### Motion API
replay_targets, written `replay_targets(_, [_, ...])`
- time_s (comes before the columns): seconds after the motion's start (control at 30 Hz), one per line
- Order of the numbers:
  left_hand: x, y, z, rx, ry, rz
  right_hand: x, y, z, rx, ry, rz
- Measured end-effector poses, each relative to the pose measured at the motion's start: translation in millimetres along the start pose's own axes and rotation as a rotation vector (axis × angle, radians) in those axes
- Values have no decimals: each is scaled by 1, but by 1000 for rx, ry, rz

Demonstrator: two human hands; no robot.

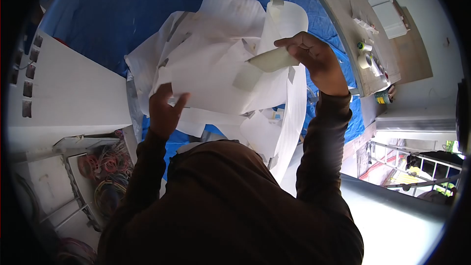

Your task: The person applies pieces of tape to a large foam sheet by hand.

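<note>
R hand (pixel 314 59) pinches pale strip (pixel 275 61) over white sheet (pixel 211 54); L hand (pixel 167 108), fingers spread, at sheet's near-L edge; sheet hides part of blue tarp (pixel 113 14), rolls (pixel 364 60) on desk (pixel 343 0) to sheet's R.

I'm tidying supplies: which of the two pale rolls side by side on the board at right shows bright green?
The smaller roll, upper of the pair in the view: it has a bright green end. The larger roll shows no green.

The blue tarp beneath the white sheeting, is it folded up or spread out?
Spread out: the blue tarp, though wrinkled, shows beyond the white sheeting on several sides.
</note>
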State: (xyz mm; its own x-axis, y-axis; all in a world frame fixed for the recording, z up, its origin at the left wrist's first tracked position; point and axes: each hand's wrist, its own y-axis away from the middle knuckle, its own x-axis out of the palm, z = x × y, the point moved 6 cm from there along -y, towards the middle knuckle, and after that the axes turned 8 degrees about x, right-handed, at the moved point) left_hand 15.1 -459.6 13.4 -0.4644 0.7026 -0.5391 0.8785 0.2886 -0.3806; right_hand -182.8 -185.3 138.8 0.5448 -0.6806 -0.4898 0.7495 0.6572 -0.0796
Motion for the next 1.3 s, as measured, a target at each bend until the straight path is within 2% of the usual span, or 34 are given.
replay_targets(0.03, [-17, -5, -10, 165, -210, -201, -2, 1, -4, 44, -110, 0])
replay_targets(0.1, [-45, -10, -61, 254, -326, -557, 0, 5, -7, 94, -221, -1])
replay_targets(0.17, [-32, 2, -84, 449, -111, -354, 14, 8, -6, 143, -232, 61])
replay_targets(0.23, [7, -3, -130, 452, 3, -119, 36, 9, 8, 93, -202, 95])
replay_targets(0.33, [26, -21, -146, 395, -262, -182, 53, 11, 33, -90, 13, 104])
replay_targets(0.37, [31, -26, -138, 368, -240, -125, 54, 11, 35, -80, 12, 105])
replay_targets(0.43, [37, -28, -129, 346, -205, -55, 54, 13, 46, -225, 49, 78])
replay_targets(0.5, [45, -29, -118, 300, 11, 112, 51, 6, 50, -266, 53, 64])
replay_targets(0.53, [49, -24, -117, 388, -2, 66, 53, 3, 55, -370, 128, 39])
replay_targets(0.57, [48, -24, -120, 394, 3, 79, 55, 0, 59, -469, 205, 14])
replay_targets(0.63, [60, -20, -111, 87, 254, 380, 61, -5, 53, -468, 226, 4])
replay_targets(0.67, [62, -20, -114, 70, 450, 320, 66, -10, 47, -336, 189, 69])
replay_targets(0.7, [63, -20, -109, 65, 449, 327, 71, -14, 40, -210, 149, 139])
replay_targets(0.77, [73, -12, -85, -247, 735, 426, 76, -16, 31, -190, 150, 219])
replay_targets(0.8, [71, -11, -82, -257, 752, 349, 78, -15, 26, -208, -147, 302])
replay_targets(0.9, [60, -11, -68, -307, 763, 204, 73, -3, 17, -174, -147, 299])
replay_targets(0.97, [52, -11, -64, -328, 793, 141, 89, 19, 22, -264, 432, 205])
replay_targets(1.0, [51, -11, -64, -339, 810, 127, 101, 27, 15, -212, 470, 203])
replay_targets(1.07, [50, -8, -54, -362, 830, 100, 115, 43, 18, -265, 525, 78])
replay_targets(1.13, [52, -4, -41, -299, 553, 203, 122, 57, 26, -302, 574, -30])
replay_targets(1.23, [54, 0, -42, -259, 502, 165, 128, 69, 20, -244, 559, -81])
replay_targets(1.3, [57, 6, -40, -301, 519, 178, 128, 74, 17, -216, 547, -83])
